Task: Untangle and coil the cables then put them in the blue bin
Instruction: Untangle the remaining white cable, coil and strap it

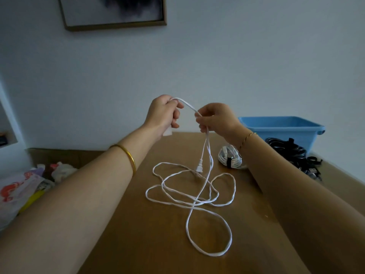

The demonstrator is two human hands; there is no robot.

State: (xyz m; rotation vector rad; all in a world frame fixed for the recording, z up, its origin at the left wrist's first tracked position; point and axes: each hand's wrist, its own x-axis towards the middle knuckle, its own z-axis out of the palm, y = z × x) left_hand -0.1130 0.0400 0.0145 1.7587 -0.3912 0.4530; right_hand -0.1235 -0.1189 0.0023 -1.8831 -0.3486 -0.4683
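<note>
A long white cable (194, 196) lies in loose tangled loops on the brown table (150, 238). My left hand (163, 112) grips one end of it, raised above the table's far edge, with a white block showing under the palm. A short arc of cable runs to my right hand (215, 118), which pinches it; from there two strands hang down, one ending in a white plug (199, 168). The blue bin (284, 128) stands at the far right of the table, its inside hidden.
A coiled white cable (231, 157) bound with a black tie lies behind my right forearm. A bundle of black cables (290, 152) and small connectors sit in front of the bin. Plastic bags (25, 186) are piled left of the table.
</note>
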